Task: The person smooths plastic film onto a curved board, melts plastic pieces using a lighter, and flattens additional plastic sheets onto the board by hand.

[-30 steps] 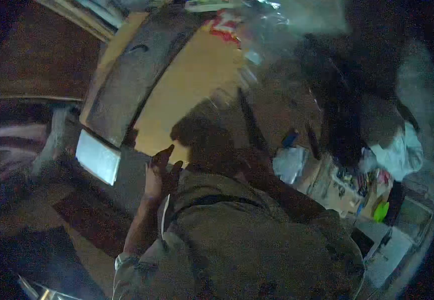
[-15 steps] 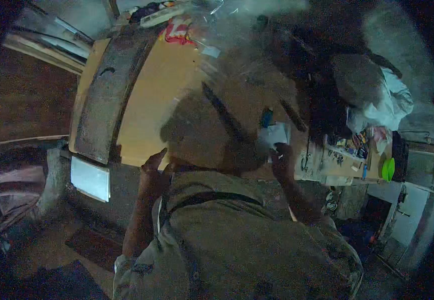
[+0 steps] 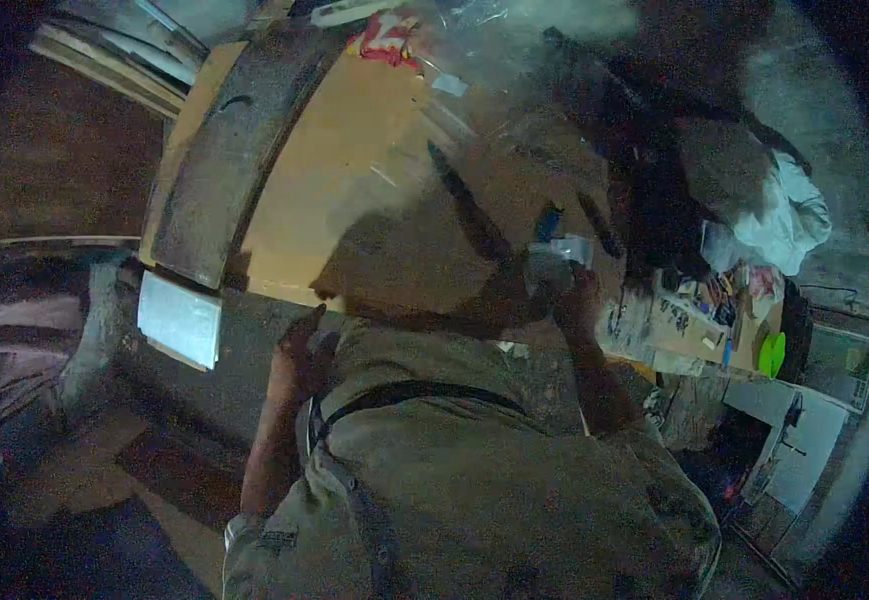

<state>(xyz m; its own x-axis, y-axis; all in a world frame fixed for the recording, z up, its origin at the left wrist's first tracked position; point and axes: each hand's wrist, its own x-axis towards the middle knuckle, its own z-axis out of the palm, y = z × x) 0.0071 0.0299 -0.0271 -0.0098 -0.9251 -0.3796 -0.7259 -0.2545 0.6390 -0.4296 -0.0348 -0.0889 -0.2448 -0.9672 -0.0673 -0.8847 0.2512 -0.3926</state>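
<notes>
My left hand (image 3: 305, 345) hovers at the near edge of the wooden table (image 3: 320, 185), fingers apart and nothing in them. On the right, my right hand (image 3: 575, 292) is at a pale translucent packet (image 3: 553, 262), its dark fingers pressed together on the packet's near side. A small blue item (image 3: 548, 222) lies just beyond the packet. Between the hands, a long dark strip (image 3: 467, 205) lies across the shaded table top, and a shorter dark piece (image 3: 600, 222) rests to the right.
A dark board (image 3: 230, 150) lies along the table's left side. White sheets (image 3: 180, 318) sit at the near left corner. A red and white bag (image 3: 387, 42) is at the far edge. Small tools (image 3: 710, 298), a green object (image 3: 772, 354) and white cloth (image 3: 795, 215) are at right.
My right hand has moved from near my waist out to the packet and closed at it. My left hand stays near the table edge. The view has shifted.
</notes>
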